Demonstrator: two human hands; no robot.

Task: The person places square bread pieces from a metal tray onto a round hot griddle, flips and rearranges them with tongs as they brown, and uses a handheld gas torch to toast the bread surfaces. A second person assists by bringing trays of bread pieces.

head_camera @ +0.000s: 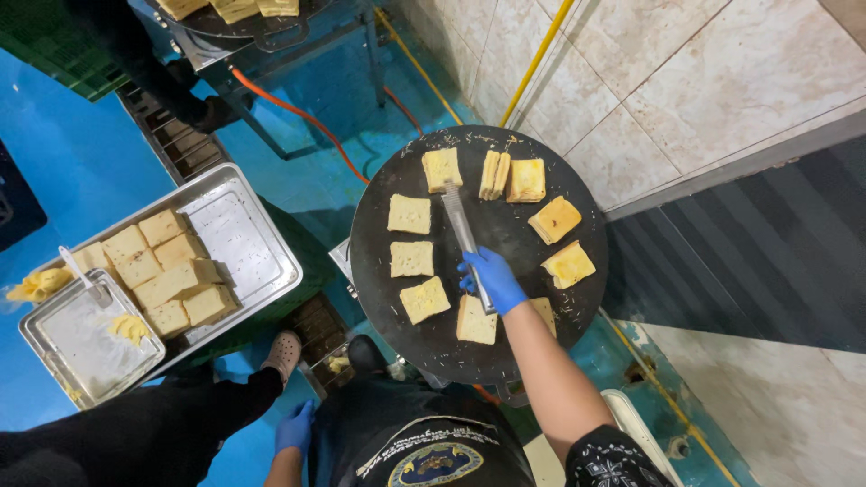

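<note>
Steel tongs (462,236): gripped tight in the blue-gloved right hand (492,280), long axis running away from the grip up to a toast slice (441,169) at the round black griddle's (379,271) far edge.
Left hand (295,427): hangs below the griddle, loosely open, empty, way farther off.
Around the tongs: bread slices (410,259) on both sides, none blocking.
Beside the griddle: metal tray (257,248) of bread.

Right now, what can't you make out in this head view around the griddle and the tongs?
- Tongs: whether their tips grip the bread slice; too small.
- Right hand: hides the slice under it.
- Left hand: what it touches; beside the dark apron.
- Second griddle: cut off by the top edge.
</note>
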